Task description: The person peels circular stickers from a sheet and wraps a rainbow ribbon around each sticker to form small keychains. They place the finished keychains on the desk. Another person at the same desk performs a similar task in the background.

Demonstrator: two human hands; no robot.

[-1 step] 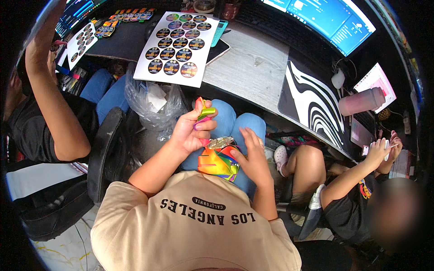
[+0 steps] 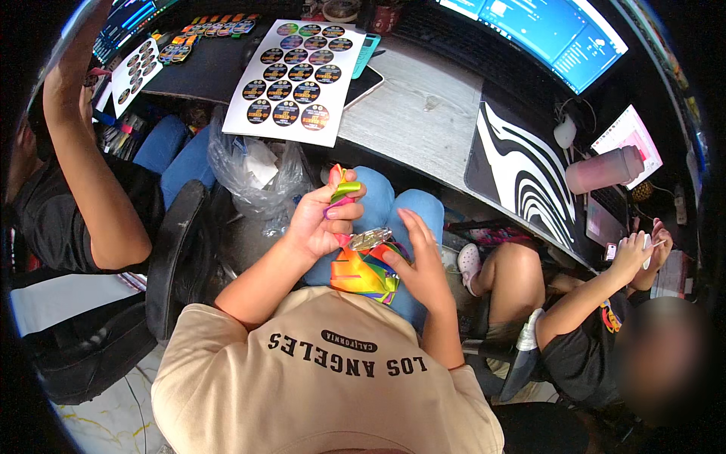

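Fingers of the left hand (image 2: 321,219) pinch a folded end of rainbow-striped ribbon (image 2: 363,272), held up above the lap, while the right hand (image 2: 420,261) lies half open, fingers spread, on the rest of the ribbon bunched on the blue-trousered knees. A small shiny disc (image 2: 369,238), seemingly a medal though too small to be sure, rests on the ribbon between the two hands, touching neither clearly. By the look of it, the person is gathering or folding the ribbon, with one end already pinched and the loose length not yet drawn up; the next move would seem to call for the right hand to close on the slack and keep the stripes from twisting.

Just beyond the knees, a crumpled clear plastic bag (image 2: 253,170) hangs by the desk edge (image 2: 408,121). On the desk lies a white sheet of round stickers (image 2: 295,76), with a second, smaller sheet (image 2: 136,68) farther left, a black-and-white striped mat (image 2: 522,174) to the right and a pink bottle (image 2: 605,168) lying near two lit monitors (image 2: 544,30). A co-worker's bare arm (image 2: 91,151) rises at far left; another person sits at right, hands (image 2: 643,253) busy with a small white object.
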